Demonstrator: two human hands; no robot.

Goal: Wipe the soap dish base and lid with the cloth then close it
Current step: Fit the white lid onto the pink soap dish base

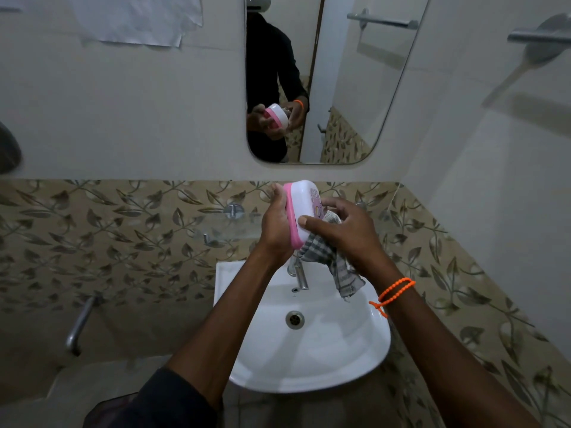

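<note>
The soap dish [301, 208] is held on its side above the sink, white lid sitting on the pink base. My left hand [276, 223] grips it from the pink base side. My right hand [343, 230] rests against the white lid, thumb across it, with a grey checked cloth [332, 261] bunched under the fingers and hanging down toward the tap. The cloth's upper part is hidden behind my right hand. The mirror [324, 88] reflects both hands and the dish.
A white sink [355, 344] with a chrome tap [298, 273] lies directly below the hands. A glass shelf [222, 227] runs along the tiled wall to the left. Towel rail [537, 37] at upper right, a pipe [78, 325] at lower left.
</note>
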